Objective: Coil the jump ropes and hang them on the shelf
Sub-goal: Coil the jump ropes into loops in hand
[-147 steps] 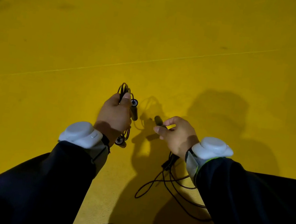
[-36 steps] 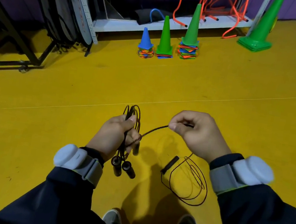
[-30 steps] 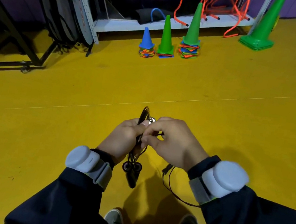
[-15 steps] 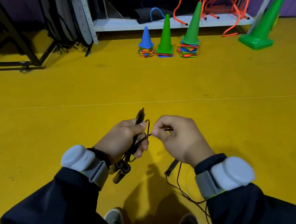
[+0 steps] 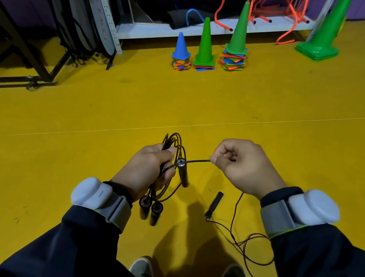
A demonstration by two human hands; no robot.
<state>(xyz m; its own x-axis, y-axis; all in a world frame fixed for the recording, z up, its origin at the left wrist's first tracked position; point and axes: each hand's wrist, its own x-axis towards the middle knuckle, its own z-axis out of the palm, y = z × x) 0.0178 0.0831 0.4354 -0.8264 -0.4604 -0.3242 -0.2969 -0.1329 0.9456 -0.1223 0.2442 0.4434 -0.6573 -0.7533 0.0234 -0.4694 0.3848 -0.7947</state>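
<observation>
the left hand [image 5: 146, 168] is closed on the coiled jump ropes [image 5: 173, 144] while the right hand [image 5: 243, 166] pinches a loose cord [image 5: 197, 162], probably the uncoiled one's, so each new loop should match the bundle's size.
</observation>
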